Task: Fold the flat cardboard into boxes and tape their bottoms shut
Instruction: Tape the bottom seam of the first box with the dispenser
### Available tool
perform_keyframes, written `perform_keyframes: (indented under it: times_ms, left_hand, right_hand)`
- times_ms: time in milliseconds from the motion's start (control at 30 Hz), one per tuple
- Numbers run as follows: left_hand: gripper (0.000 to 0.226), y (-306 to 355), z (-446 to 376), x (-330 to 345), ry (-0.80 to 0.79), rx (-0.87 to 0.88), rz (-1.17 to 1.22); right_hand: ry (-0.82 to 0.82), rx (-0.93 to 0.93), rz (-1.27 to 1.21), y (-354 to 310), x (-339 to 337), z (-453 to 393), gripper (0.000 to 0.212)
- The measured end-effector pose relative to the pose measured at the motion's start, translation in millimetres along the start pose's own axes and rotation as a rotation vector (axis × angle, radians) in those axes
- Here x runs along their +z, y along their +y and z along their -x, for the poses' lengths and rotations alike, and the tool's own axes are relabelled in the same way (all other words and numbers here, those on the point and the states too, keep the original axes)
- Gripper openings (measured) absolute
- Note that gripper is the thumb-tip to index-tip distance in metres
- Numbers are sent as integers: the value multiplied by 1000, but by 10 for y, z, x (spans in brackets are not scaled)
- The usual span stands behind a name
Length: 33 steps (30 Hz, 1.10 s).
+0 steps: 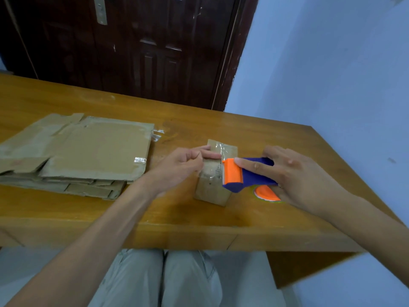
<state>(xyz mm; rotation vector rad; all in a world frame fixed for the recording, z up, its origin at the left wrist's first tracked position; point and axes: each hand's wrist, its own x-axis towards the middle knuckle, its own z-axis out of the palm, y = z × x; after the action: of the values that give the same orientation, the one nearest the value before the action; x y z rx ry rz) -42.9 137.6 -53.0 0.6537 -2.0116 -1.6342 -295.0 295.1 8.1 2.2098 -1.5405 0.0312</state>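
On the bench point(199, 222), the left hand point(183, 165) pins the small box point(212, 189) with curled fingers while the right hand point(296, 173) grips the tape dispenser point(241, 176) at its top seam; better to drag steadily, then tear cleanly.

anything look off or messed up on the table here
Mostly the stack of flat cardboard: its sheets look worn, with torn ragged edges and leftover tape scraps hanging off the right corner. The tape on the small box looks wrinkled.

Both forearms point(104, 227) bare, no sleeves, watch or rings visible. Light grey-beige trousers point(177, 280) at lower centre of frame.
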Motion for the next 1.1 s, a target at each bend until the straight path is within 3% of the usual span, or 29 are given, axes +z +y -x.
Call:
perform_keyframes:
  times_ms: [200,333,533,667,1000,1100]
  left_hand:
    - [34,2,-56,-14,-19,18,-92]
    - [17,-33,-49,-70,-59,91,-190]
    - [37,12,-68,-46,-73,91,-145]
    - [26,-25,-82,-12,-31,98,-171]
    - [33,-129,-120,-26,-55,92,-1]
    - [22,-103,-118,-13,-50,91,-29]
  right_hand:
    - [-3,74,84,-233,-117,84,91]
    - [-43,96,62,-256,-90,152,91]
    - [-45,143,34,-208,-76,157,89]
    - [-72,142,48,-118,-116,237,88]
    - [-66,167,40,-229,-110,305,91]
    - [-63,166,44,-217,-96,313,90]
